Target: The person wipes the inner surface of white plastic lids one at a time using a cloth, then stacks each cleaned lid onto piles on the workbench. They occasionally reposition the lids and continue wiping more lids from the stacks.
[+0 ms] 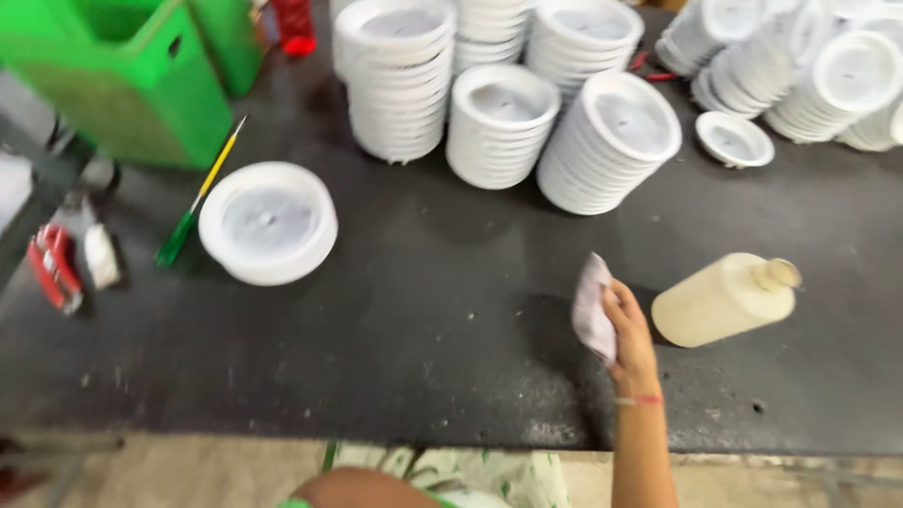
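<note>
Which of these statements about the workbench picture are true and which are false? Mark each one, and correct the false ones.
1. The right hand holds a pale cloth. True.
2. The cream bottle stands upright. False: it lies on its side on the black table.
3. White discs are piled in stacks at the far side of the table. True.
4. The green and yellow pen lies inside the green crate. False: it lies on the table beside a single white disc.
5. The left hand holds the bottle. False: no left hand shows.
</note>
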Available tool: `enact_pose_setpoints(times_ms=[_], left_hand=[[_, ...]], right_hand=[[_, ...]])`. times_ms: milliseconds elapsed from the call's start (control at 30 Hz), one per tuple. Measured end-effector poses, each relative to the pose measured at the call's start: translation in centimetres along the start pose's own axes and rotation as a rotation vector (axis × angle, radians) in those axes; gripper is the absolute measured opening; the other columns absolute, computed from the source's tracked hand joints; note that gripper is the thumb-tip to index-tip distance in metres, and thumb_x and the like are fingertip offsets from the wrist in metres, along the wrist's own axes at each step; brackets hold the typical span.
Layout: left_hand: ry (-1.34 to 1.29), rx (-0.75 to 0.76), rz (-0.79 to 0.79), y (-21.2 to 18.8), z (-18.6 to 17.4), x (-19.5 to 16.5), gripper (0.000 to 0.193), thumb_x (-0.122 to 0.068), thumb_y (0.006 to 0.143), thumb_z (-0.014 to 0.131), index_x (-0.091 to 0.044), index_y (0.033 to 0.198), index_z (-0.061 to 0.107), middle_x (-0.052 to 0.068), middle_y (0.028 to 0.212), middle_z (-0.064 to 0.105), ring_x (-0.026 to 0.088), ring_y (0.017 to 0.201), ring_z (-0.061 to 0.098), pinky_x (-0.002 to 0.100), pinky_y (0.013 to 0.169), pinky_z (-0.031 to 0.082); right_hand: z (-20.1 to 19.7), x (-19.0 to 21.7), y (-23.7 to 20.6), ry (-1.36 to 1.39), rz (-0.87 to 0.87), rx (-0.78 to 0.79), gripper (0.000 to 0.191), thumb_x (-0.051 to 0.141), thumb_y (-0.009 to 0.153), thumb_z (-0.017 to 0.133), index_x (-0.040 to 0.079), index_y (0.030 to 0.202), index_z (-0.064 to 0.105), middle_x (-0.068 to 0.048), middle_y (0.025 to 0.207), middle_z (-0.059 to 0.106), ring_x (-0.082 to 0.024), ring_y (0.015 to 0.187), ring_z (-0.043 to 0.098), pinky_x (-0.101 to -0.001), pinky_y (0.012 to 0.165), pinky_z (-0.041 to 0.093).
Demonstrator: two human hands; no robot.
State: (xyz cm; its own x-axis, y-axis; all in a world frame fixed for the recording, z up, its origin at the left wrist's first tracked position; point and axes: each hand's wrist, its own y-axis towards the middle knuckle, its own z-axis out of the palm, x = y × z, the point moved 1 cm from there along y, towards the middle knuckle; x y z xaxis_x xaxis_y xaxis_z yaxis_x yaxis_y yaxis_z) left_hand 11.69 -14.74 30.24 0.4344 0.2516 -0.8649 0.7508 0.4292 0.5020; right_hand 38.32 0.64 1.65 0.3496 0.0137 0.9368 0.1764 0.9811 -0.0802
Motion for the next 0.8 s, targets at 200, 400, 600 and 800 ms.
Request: enact_pose_setpoints(times_ms=[200, 400, 600, 800], left_hand=[[0.084, 0.072, -0.024, 2.8, -2.9, 1.4, 0.046, -0.022, 0.086, 0.077, -0.004, 0.126, 0.063, 0.013, 0.116, 0.066, 0.023, 0.105, 0.067, 0.034, 0.092, 0.055], [0.659, -0.34, -0.144, 2.9, -10.3, 9.1, 0.049, -0.022, 0.086, 0.078, -0.003, 0.128, 0.062, 0.014, 0.118, 0.066, 0.024, 0.106, 0.066, 0.034, 0.093, 0.055], [1.206, -0.637, -0.068, 5.4, -24.1, 18.9, 0.076, -0.036, 0.081, 0.085, -0.004, 0.141, 0.052, 0.023, 0.138, 0.053, 0.041, 0.128, 0.052, 0.049, 0.104, 0.045], [1.606, -0.67, -0.073, 9.3, -31.9, 23.6, 0.061, -0.027, 0.08, 0.082, -0.004, 0.133, 0.059, 0.017, 0.138, 0.06, 0.038, 0.125, 0.054, 0.054, 0.101, 0.04]], right_hand=[[4.4, 0.5, 7.3, 0.438, -0.019, 0.21, 0.03, 0.021, 0.107, 0.064, 0.005, 0.132, 0.061, -0.003, 0.11, 0.069, -0.011, 0.091, 0.067, -0.0254, 0.078, 0.056], [3.1, -1.9, 7.9, 0.6, 0.1, 0.042, 0.041, 0.025, 0.091, 0.062, 0.017, 0.131, 0.061, 0.001, 0.113, 0.071, -0.012, 0.097, 0.071, -0.0278, 0.082, 0.061], [1.6, -3.6, 9.6, 0.531, 0.042, 0.165, 0.031, 0.023, 0.101, 0.063, 0.011, 0.13, 0.06, 0.001, 0.11, 0.068, -0.011, 0.092, 0.067, -0.0257, 0.077, 0.059], [1.1, -3.5, 10.8, 0.529, 0.01, 0.181, 0.024, 0.022, 0.101, 0.063, 0.01, 0.122, 0.062, -0.001, 0.1, 0.07, -0.011, 0.08, 0.068, -0.026, 0.068, 0.057]])
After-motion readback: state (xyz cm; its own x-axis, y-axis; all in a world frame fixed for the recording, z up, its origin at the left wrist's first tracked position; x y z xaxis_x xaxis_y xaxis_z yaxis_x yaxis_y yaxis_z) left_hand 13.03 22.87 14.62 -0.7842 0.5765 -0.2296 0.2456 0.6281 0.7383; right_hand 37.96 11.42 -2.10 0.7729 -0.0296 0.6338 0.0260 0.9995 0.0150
